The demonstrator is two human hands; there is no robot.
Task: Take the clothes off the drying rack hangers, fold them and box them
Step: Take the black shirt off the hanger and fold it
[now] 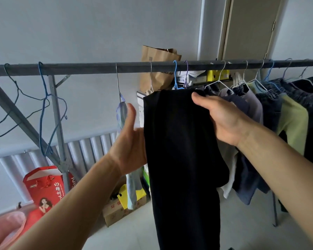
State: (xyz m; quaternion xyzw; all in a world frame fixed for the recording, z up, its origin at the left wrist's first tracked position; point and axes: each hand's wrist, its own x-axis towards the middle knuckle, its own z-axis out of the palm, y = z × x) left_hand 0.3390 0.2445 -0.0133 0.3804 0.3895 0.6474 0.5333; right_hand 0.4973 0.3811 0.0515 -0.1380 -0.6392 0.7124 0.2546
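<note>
A long black garment point(181, 150) hangs from a blue hanger point(176, 76) on the grey rack bar point(98, 68). My right hand point(222, 116) grips its upper right edge, thumb on the front. My left hand point(130, 141) is at its left edge with the thumb up; its fingers are hidden behind the cloth. A pale blue garment point(123, 114) hangs just left of my left hand. More clothes hang to the right: grey point(249, 103), denim point(271, 105) and yellow-green point(293, 121) pieces.
Two empty blue hangers point(47, 105) hang at the rack's left end. A red gift bag point(45, 186) and a cardboard box point(119, 212) stand on the floor near a white radiator point(90, 147). A brown paper bag point(159, 65) sits behind the bar. A pink object point(9, 228) is bottom left.
</note>
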